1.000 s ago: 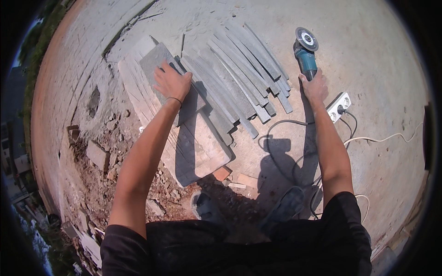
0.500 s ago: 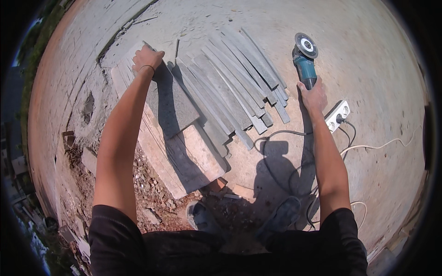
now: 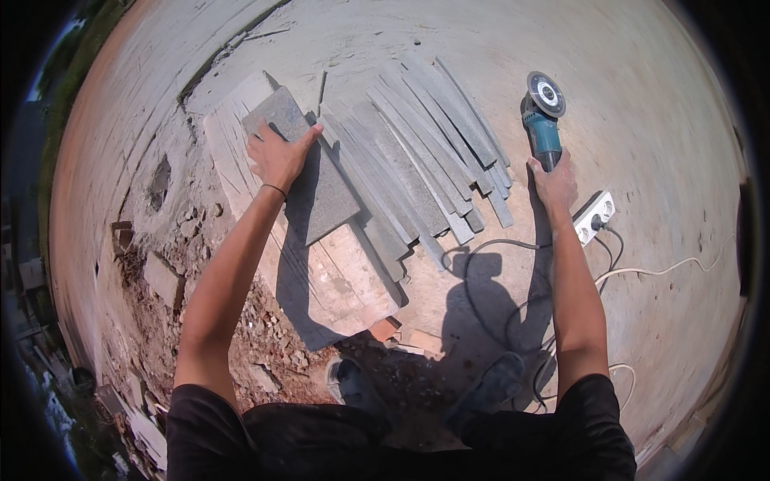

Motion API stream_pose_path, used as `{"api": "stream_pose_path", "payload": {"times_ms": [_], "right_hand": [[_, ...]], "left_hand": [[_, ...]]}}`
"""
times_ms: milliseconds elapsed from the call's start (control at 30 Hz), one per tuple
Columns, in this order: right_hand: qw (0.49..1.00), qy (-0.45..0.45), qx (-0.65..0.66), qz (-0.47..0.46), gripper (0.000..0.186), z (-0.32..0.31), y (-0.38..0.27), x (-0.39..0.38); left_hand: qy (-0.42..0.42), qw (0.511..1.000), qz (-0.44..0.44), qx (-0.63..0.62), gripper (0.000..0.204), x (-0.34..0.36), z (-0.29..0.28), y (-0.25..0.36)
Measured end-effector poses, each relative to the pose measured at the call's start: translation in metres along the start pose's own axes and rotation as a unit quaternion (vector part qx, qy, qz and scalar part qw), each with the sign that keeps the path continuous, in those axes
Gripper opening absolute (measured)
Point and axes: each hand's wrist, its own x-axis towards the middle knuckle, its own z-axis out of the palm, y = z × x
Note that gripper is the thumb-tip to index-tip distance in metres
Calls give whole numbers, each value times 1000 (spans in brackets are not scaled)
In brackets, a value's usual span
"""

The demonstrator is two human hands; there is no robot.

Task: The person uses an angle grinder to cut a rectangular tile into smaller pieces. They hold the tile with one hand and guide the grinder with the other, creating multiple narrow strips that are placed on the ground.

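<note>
Left hand (image 3: pixel 277 156) flat, fingers spread on uncut grey slab (image 3: pixel 309 172) at 11 o'clock, right hand (image 3: pixel 553 180) fist-wrapped around grinder (image 3: pixel 541 128) at 1 o'clock, many strips (image 3: pixel 425 152) already cut between.

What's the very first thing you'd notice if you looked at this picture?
Probably the blue angle grinder with its round disc, held by the right hand over the dusty ground. Next, the fan of long grey cut strips in the middle. The left hand lies flat on a grey stone slab that sits on a wooden board, with rubble below to the left.
</note>
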Motion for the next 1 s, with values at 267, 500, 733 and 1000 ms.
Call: {"api": "stream_pose_path", "payload": {"times_ms": [267, 500, 733, 1000], "right_hand": [[920, 139, 323, -172, 54, -31, -80, -75], [869, -325, 291, -235, 69, 2, -207, -191], [818, -355, 431, -138, 45, -36, -233, -237], [675, -583, 449, 53, 67, -278, -126, -252]], "left_hand": [[37, 997, -60, 14, 100, -11, 7, 28], [22, 995, -49, -88, 100, -9, -18, 22], [-21, 975, 18, -220, 108, -16, -69, -4], [-246, 900, -193, -303, 110, -119, -228, -4]]}}
